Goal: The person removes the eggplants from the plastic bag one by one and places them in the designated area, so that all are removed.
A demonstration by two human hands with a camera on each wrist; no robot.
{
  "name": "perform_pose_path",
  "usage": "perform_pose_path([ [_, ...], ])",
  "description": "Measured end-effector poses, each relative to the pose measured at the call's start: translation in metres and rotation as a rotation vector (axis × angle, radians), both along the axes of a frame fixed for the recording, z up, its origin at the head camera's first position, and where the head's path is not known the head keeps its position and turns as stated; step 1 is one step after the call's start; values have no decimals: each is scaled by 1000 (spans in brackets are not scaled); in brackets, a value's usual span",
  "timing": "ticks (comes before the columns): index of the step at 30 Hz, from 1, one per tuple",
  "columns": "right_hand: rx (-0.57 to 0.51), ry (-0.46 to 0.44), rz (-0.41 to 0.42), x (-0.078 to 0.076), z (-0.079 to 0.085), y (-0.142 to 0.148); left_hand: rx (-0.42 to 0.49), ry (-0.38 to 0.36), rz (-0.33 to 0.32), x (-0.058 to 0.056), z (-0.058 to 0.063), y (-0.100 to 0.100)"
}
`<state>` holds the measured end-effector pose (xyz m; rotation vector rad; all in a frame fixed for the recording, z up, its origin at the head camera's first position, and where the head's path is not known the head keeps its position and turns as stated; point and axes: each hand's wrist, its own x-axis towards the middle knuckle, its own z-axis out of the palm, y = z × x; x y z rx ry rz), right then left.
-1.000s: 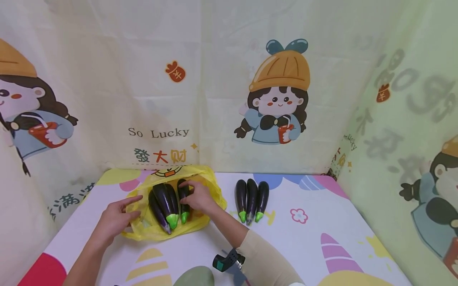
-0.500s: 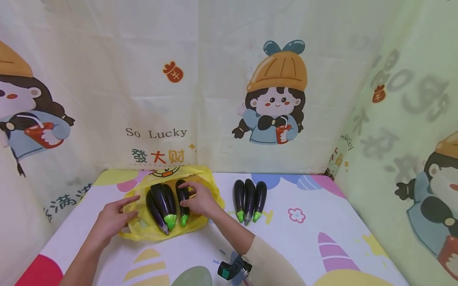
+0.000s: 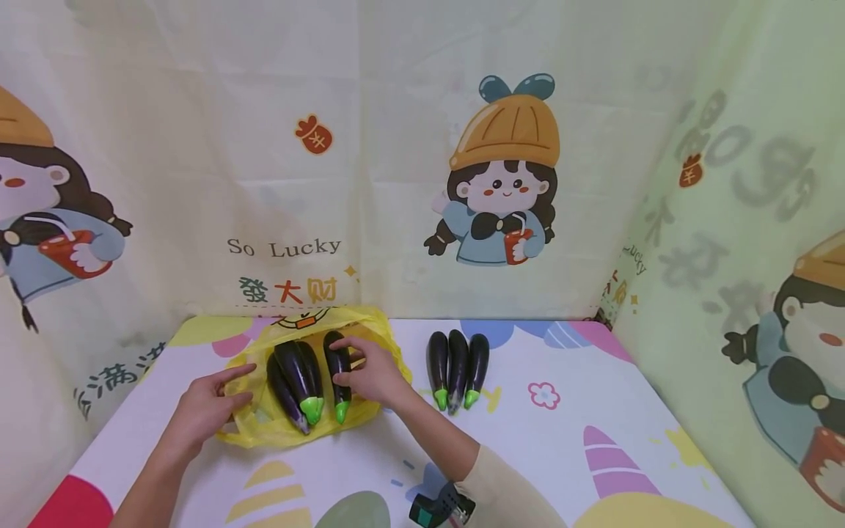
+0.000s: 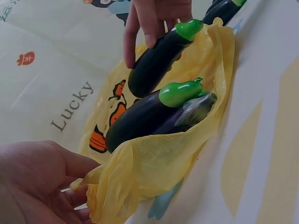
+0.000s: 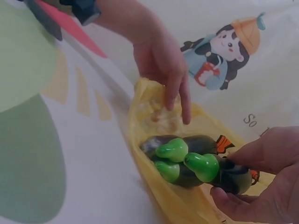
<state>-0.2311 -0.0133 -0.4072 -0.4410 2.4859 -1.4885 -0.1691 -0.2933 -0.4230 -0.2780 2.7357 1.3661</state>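
A yellow plastic bag (image 3: 264, 433) lies on its side with its mouth toward me. My left hand (image 3: 207, 411) holds the left edge of that mouth; the right wrist view shows some of its fingers through the film, with thumb and forefinger over the inside. Between thumb and fingers, my right hand (image 3: 371, 372) grips a dark purple eggplant (image 4: 156, 65) with a green stem cap, just inside the bag. Beside it, other eggplants (image 3: 293, 378) lie close together in the bag, stem ends toward the mouth. One has a greyish tip.
Three more eggplants (image 3: 458, 367) lie side by side on the patterned tabletop (image 3: 515, 447), right of the bag. A printed cloth (image 3: 396, 220) hangs behind the table, with more cloth at both sides. On the right forearm sits a black strapped device (image 3: 441, 506).
The view has shifted slightly left. The eggplant in my right hand has moved a little rightward from the others in the bag, widening the gap. My left hand stays at the bag's edge.
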Motion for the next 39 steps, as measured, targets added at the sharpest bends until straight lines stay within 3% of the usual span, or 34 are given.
perform_pose_path([
  [23,-153,-50,62,16,6,35,8,-6,-4,-2,2,1],
  [39,-197,-33,42,24,11,70,8,-31,6,-2,1,0],
])
